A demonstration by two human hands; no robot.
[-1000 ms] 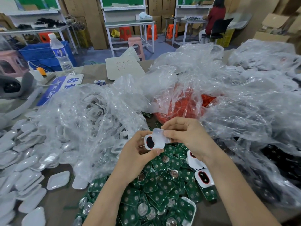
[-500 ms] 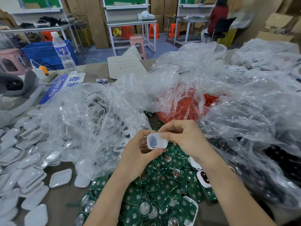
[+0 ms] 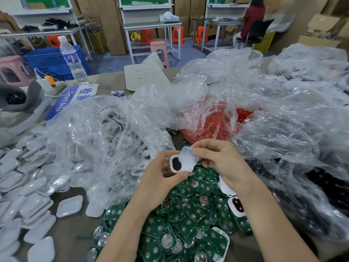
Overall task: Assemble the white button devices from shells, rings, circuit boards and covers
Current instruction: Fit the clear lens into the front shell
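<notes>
Head camera, and I'm looking straight down at both hands above the pile of green circuit boards (image 3: 188, 214). My left hand (image 3: 160, 176) grips a white shell (image 3: 174, 164), fingers curled round its edge, the black centre and red ring facing up. My right hand (image 3: 221, 159) pinches a translucent cover (image 3: 189, 158) between thumb and fingertips; it sits tilted over the shell's right part, touching it, not seated flat. Two more ringed shells (image 3: 237, 206) lie on the boards just under my right wrist. To the left, loose covers (image 3: 28, 186) are heaped on the brown table (image 3: 69, 233). Behind the hands, a clear bag of white shells (image 3: 105, 133) sits beside a bag of red rings (image 3: 213, 123). A water bottle (image 3: 72, 59) stands upright at the far left edge.
</notes>
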